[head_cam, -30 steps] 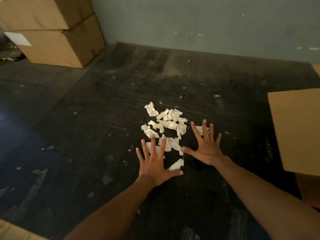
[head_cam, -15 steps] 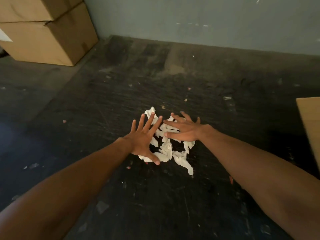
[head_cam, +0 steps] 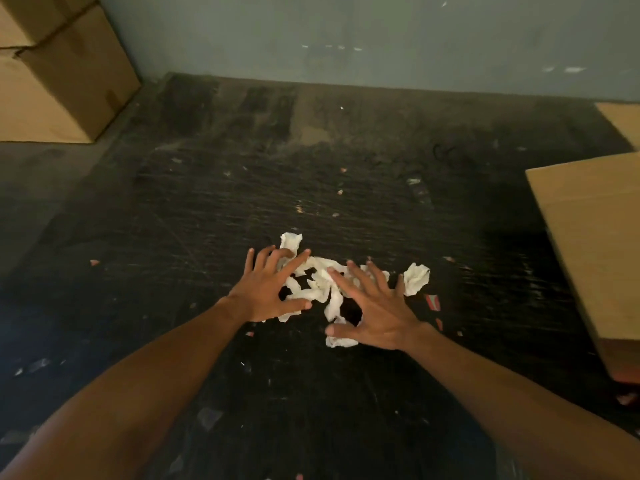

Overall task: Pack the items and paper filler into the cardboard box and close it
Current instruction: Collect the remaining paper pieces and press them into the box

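Note:
A loose heap of white crumpled paper filler (head_cam: pixel 320 284) lies on the dark scuffed floor in the middle of the view. My left hand (head_cam: pixel 268 291) rests on the heap's left side, fingers spread and curled over the strips. My right hand (head_cam: pixel 372 311) covers its right side, fingers apart, thumb by a strip at the near edge. One paper wad (head_cam: pixel 417 278) lies just right of my right hand, untouched. The cardboard box (head_cam: pixel 595 244) stands at the right edge; only a tan flap or side shows, its inside hidden.
Two stacked cardboard cartons (head_cam: pixel 52 71) stand at the far left against a grey-green wall (head_cam: pixel 346 36). Small red and white scraps (head_cam: pixel 433 301) dot the floor around the heap.
Both hands went from flat in front of the scattered paper to on top of it, and the pieces are now raked closer into one heap. The view has swung, bringing the box back in.

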Tool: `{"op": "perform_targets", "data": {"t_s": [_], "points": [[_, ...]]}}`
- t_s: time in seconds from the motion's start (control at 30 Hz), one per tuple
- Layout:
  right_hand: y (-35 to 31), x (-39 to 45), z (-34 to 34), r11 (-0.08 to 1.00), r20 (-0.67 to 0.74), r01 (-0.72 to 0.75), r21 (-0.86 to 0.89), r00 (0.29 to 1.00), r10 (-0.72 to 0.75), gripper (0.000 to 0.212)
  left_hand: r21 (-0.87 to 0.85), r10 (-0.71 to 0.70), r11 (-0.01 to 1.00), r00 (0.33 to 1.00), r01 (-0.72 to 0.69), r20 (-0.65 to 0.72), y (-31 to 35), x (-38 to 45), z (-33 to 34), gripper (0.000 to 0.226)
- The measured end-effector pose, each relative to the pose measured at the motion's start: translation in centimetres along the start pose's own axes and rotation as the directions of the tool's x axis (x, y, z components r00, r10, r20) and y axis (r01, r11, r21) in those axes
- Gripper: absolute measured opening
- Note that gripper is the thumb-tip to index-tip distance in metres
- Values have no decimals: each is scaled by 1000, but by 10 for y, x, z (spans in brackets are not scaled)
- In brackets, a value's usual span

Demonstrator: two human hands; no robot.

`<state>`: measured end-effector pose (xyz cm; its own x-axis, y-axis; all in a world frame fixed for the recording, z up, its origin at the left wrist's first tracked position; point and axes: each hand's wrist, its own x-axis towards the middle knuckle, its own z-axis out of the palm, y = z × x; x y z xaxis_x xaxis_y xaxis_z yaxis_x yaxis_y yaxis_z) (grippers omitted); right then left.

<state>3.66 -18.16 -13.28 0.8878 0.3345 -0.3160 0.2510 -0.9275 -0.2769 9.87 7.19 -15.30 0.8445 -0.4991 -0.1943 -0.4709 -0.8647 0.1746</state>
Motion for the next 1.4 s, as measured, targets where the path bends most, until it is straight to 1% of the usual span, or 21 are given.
{"op": "perform_targets", "data": {"t_s": [0.1, 0.17, 0.23, 0.3, 0.37, 0.47, 0.53, 0.6, 0.63, 0.7, 0.73, 0.8, 0.87, 0.93, 1.0, 1.07, 1.13, 1.23, 1.27, 1.33, 1.4], "points": [[-6, -7, 22, 996, -139, 32, -80, 989, -42, 72, -13, 67, 997, 986, -70, -152, 3, -12, 13, 71], [-6, -10, 33, 994, -228, 30, -105, 972, -54, 57, -60, 68, 995, 977, -82, -202, 6, -17, 17, 62], [-7, -12, 39, 996, -307, 19, -88, 951, -45, 48, -82, 50, 994, 975, -69, -217, 8, -21, 20, 57], [-10, -15, 42, 997, -367, 16, -76, 929, -43, 42, -84, 44, 994, 967, -67, -250, 10, -24, 22, 51], [-14, -18, 46, 995, -433, 40, -91, 898, -75, 37, -72, 46, 995, 951, -71, -306, 13, -27, 25, 46], [-16, -19, 49, 986, -464, 132, -98, 871, -163, 29, -71, 73, 992, 921, -108, -383, 17, -28, 27, 30], [-18, -19, 44, 981, -463, 190, -41, 866, -187, 26, -120, 84, 983, 926, -137, -368, 19, -27, 27, 18], [-22, -20, 31, 976, -502, 184, 113, 859, -103, 32, -153, 97, 976, 934, -157, -343, 19, -26, 27, 16], [-22, -21, 23, 967, -546, 169, 191, 837, -38, 33, -169, 93, 973, 938, -156, -333, 19, -26, 27, 17], [-16, -23, 7, 951, -652, 128, 281, 753, 91, 29, -217, 58, 966, 937, -139, -343, 22, -27, 26, 21], [-9, -24, 0, 946, -672, 87, 311, 724, 155, 28, -240, 35, 962, 928, -132, -371, 24, -27, 25, 22], [7, -26, -12, 938, -658, -24, 345, 707, 260, 29, -273, -5, 954, 899, -127, -437, 30, -24, 21, 22], [23, -27, -15, 929, -589, -161, 333, 734, 339, 32, -274, 4, 950, 878, -153, -478, 37, -19, 17, 22], [31, -26, -13, 931, -454, -271, 244, 816, 357, 35, -258, 40, 951, 898, -169, -438, 45, -12, 13, 27], [34, -26, -6, 945, -328, -309, 110, 886, 328, 37, -231, 68, 960, 931, -159, -358, 55, -5, 11, 38], [34, -25, 2, 948, -277, -318, 19, 909, 311, 39, -174, 84, 975, 956, -136, -280, 64, 0, 9, 61], [33, -25, 10, 942, -297, -335, -14, 901, 316, 40, -94, 107, 987, 973, -129, -206, 74, 5, 7, 71], [34, -26, 21, 930, -381, -366, -15, 862, 333, 37, -22, 80, 996, 989, -84, -126, 87, 13, 7, 70], [34, -26, 24, 927, -409, -374, -8, 847, 338, 36, -9, 44, 999, 994, -46, -99, 92, 16, 7, 76], [33, -24, 27, 921, -446, -389, 13, 822, 354, 34, 4, -38, 999, 998, 38, -47, 104, 22, 10, 97], [32, -23, 27, 917, -460, -399, 13, 812, 360, 33, 20, -106, 994, 994, 106, -22, 115, 26, 14, 112]]}}
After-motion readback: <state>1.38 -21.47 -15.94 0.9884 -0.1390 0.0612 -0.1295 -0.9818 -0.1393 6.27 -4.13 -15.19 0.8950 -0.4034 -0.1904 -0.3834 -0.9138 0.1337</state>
